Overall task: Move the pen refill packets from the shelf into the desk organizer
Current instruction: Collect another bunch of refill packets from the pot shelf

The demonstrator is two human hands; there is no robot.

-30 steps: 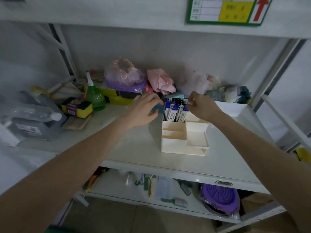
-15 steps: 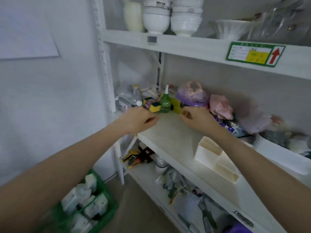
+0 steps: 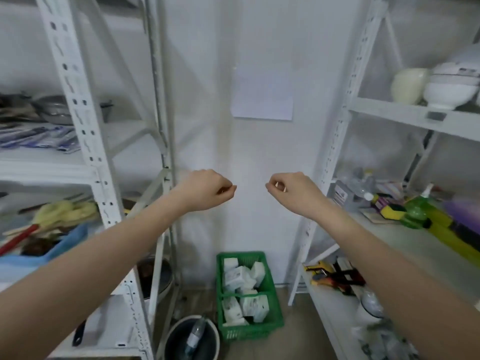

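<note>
Head view: I faced the wall between two shelving racks.
Left hand [image 3: 205, 189]: fingers curled together, no visible contents.
Right hand [image 3: 291, 189]: likewise.
Refill packets [image 3: 39, 137]: remaining on left shelf [image 3: 46, 162], I judged.
Organizer: out of sight.

Two white metal shelving racks stand apart, the left rack [image 3: 85, 141] and the right rack [image 3: 345, 120], with a white wall between and behind them; a sheet of white paper [image 3: 262, 94] hangs on that wall. On the floor between the racks, against the wall, sits a green plastic crate [image 3: 272, 318] with small white boxes [image 3: 244, 289] in it, and a dark round bucket [image 3: 179, 336] lies just left of and before it. Flat blue-and-white packets [image 3: 39, 140] lie on a left rack shelf. On the right rack, white bowls [image 3: 449, 92] sit on the upper shelf, a green spray bottle [image 3: 415, 211] on the shelf below. Both hands, the left hand [image 3: 205, 189] and the right hand [image 3: 293, 190], hang before the wall, apart.
</note>
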